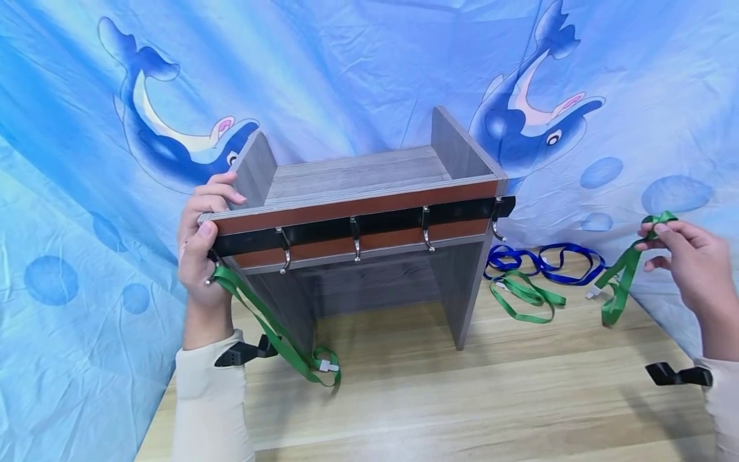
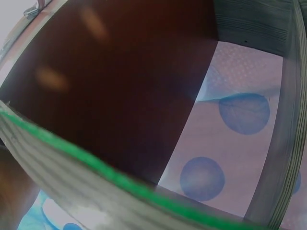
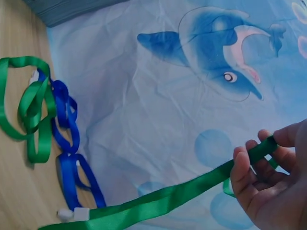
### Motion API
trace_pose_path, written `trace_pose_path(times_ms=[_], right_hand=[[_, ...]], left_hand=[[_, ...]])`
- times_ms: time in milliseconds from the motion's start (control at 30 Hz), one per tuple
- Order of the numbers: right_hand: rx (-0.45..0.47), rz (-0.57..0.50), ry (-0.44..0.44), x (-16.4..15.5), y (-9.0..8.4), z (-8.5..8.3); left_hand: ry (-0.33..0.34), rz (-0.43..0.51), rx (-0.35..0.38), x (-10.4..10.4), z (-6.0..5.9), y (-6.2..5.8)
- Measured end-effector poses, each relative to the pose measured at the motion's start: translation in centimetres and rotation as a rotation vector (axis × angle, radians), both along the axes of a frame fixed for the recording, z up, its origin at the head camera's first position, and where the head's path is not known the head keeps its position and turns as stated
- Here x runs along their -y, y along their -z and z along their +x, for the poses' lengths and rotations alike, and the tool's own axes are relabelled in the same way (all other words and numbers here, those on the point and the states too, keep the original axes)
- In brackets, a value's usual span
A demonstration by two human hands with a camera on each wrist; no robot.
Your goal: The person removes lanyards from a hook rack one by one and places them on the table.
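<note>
A grey wooden shelf point(image 1: 358, 170) stands on the table, with a black hook rail point(image 1: 389, 219) across its brown-backed front. My left hand point(image 1: 202, 237) grips the shelf's left front corner, thumb on the front and fingers over the side. From the leftmost hook, beside that hand, hangs a green lanyard point(image 1: 265, 321); its lower end with a white clip lies on the table. Out to the right, my right hand point(image 1: 693, 256) pinches another green lanyard point(image 3: 163, 201) between thumb and fingers, and its strap dangles below. The other hooks, such as the middle hook point(image 1: 356, 240), carry nothing.
On the table point(image 1: 416, 404), right of the shelf, lie blue lanyards point(image 1: 568, 263) and a loose green lanyard point(image 1: 528, 298). A blue cloth with dolphins point(image 1: 358, 70) hangs behind and along both sides. Black wrist mounts point(image 1: 678, 375) sit on both sleeves.
</note>
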State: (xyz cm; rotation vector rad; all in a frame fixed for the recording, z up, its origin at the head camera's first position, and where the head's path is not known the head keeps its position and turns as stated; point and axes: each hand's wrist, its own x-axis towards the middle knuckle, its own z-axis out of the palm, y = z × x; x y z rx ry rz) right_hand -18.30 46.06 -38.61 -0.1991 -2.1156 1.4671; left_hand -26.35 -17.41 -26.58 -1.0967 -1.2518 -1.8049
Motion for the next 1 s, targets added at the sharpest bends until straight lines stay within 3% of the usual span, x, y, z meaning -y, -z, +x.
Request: trace_pose_path(times_ms=[233, 500, 833, 1000], right_hand=[[0.187, 0.097, -0.084, -0.6, 1.8, -0.4], [0.387, 0.312, -0.135, -1.4, 3.1, -1.3], [0.586, 0.458, -0.274, -2.5, 4.9, -1.2], [0.642, 0.533, -0.304, -2.7, 5.6, -1.2]], left_hand=[[0.006, 0.025, 0.001, 0.0, -0.1, 0.2], [0.004, 0.026, -0.003, -0.1, 0.0, 0.2], [0.012, 0.015, 0.005, -0.2, 0.0, 0.0], [0.014, 0.026, 0.002, -0.2, 0.2, -0.1]])
